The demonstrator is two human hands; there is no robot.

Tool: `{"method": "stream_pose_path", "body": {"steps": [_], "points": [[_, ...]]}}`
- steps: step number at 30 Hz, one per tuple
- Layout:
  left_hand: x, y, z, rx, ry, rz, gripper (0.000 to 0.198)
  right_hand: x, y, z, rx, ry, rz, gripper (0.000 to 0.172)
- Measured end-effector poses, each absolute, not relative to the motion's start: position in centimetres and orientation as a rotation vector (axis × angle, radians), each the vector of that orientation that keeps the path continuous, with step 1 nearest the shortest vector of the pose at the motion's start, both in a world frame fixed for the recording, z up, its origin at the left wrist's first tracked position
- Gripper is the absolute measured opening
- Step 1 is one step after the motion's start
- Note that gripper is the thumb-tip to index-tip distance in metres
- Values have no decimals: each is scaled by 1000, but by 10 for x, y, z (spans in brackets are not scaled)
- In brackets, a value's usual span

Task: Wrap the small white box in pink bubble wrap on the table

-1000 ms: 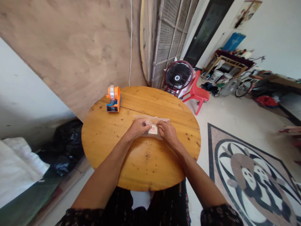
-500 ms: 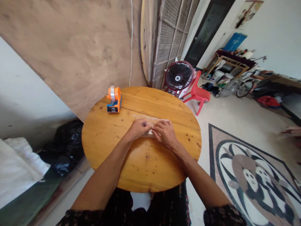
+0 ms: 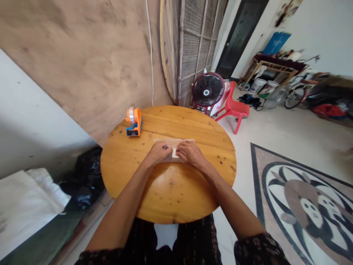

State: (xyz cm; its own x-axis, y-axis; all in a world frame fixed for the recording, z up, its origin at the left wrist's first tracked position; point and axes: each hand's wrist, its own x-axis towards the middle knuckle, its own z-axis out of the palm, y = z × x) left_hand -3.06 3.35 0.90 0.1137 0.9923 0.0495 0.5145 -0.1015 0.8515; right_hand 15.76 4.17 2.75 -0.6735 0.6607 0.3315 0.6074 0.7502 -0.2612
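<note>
A sheet of clear plastic wrap [image 3: 173, 140] lies across the middle of the round wooden table [image 3: 172, 191]. Between my hands a small white piece [image 3: 174, 152] shows on or under the plastic; what kind of thing it is I cannot make out. My left hand [image 3: 159, 151] is closed on the left part of the wrap, thumb and fingers pinched together. From the other side my right hand [image 3: 191, 152] bends its fingers down onto the wrap beside the white piece, closed as well. Both hands rest low at the tabletop and hide much of the sheet.
An orange and blue tape dispenser [image 3: 134, 121] with a roll of clear tape stands at the table's back left. Behind the table are a fan [image 3: 206, 90] and a red plastic chair [image 3: 235, 108]. Black bags [image 3: 85, 176] lie on the left.
My hands have spread slightly apart, so more of the white piece shows between them. The plastic looks flatter now. The camera view has shifted a little.
</note>
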Motion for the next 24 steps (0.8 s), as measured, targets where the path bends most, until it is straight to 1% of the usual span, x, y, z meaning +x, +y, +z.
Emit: {"method": "stream_pose_path", "body": {"steps": [5, 11, 18, 24], "points": [[-37, 31, 12, 1724, 1637, 829, 18, 161, 45, 21, -903, -2486, 174, 13], [-50, 14, 14, 1556, 1792, 815, 24, 167, 51, 13, -904, -2441, 160, 10], [-47, 5, 22, 1148, 1746, 768, 28, 168, 54, 5, -894, -2414, 160, 11], [-42, 11, 23, 968, 1689, 731, 34, 168, 53, 1, -857, -2367, 206, 10]]}}
